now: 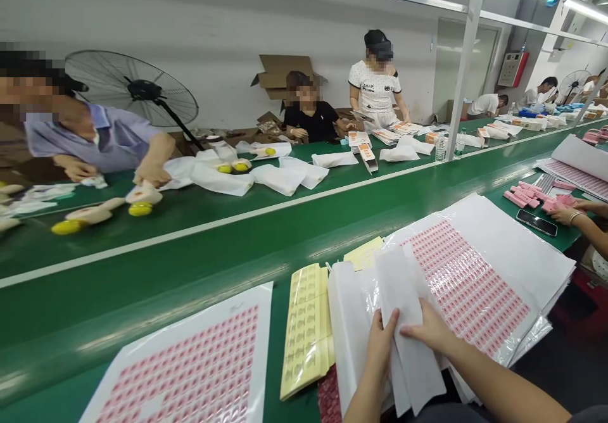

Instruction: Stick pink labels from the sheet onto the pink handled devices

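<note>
My left hand (381,340) and my right hand (432,328) are close together at the lower right of the head view. Between them is a small stack of long white paper sheets (403,290), tilted, with the thumbs lying on top. Both hands are closed on the sheets; the fingers underneath are hidden. Just left of my left hand, more white paper (344,321) lies in a bundle. Beside that is a pile of yellow sticker sheets (306,328) with grey printed marks. A large sheet of pink labels (465,277) lies beyond my right hand.
Another pink label sheet (190,359) lies at the lower left. A co-worker's hand (565,211) touches pink pieces (527,195) near a phone (536,222). Across the green conveyor belt (199,246), several people handle white pouches (280,176) and boxes. A metal post (468,62) rises at the right.
</note>
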Available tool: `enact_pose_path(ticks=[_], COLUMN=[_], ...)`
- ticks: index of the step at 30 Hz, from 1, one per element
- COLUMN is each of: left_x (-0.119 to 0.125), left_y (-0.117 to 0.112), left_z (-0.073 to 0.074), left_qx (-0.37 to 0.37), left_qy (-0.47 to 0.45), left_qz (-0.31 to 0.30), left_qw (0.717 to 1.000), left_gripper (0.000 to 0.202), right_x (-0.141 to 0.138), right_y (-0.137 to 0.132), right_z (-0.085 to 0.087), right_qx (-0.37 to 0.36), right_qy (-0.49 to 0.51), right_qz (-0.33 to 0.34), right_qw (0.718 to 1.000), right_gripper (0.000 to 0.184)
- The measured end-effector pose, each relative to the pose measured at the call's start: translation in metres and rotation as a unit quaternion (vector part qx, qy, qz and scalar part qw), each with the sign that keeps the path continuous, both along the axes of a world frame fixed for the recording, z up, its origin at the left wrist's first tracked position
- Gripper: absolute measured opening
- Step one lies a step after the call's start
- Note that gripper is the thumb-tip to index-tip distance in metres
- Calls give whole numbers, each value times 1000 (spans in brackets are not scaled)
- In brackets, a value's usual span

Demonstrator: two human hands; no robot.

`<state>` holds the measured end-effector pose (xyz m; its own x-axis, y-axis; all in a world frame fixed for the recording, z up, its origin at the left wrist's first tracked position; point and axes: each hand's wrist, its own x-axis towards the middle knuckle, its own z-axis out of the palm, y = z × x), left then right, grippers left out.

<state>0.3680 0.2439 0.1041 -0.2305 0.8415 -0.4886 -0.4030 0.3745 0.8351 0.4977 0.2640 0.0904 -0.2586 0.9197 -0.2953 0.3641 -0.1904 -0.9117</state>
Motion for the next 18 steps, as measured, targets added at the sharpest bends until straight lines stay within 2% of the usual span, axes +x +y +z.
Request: enact_pose_path(ticks=[3,5,7,9,12,15,18], left_x=[-3,-4,-4,-3,-1,0,1], left_y=[-8,-10,-11,-11,-12,-14,-16], left_z=[4,4,3,3,8,15,17], left_qx=[-12,-16,-11,-2,22,34,29], left_qy=[-27,-16,19,59,95,111,113], left_qz=[-26,-21,5,33,37,15,-7], left_qw=[999,1000,1000,998,995,993,993], left_gripper=[28,30,33,32,22,19,24], right_x=[3,4,2,-5,-16,-19,-13], right_y=[4,5,3,0,-6,-7,-2], right_z=[4,6,7,6,3,1,4], right_qx=[-37,-24,6,63,154,194,164], right_qy=[40,34,14,-33,-115,-127,-95], right_qz=[28,29,5,-33,-87,-132,-157], right_qw=[998,999,1000,997,977,964,969], right_gripper=[39,35,48,72,100,100,87])
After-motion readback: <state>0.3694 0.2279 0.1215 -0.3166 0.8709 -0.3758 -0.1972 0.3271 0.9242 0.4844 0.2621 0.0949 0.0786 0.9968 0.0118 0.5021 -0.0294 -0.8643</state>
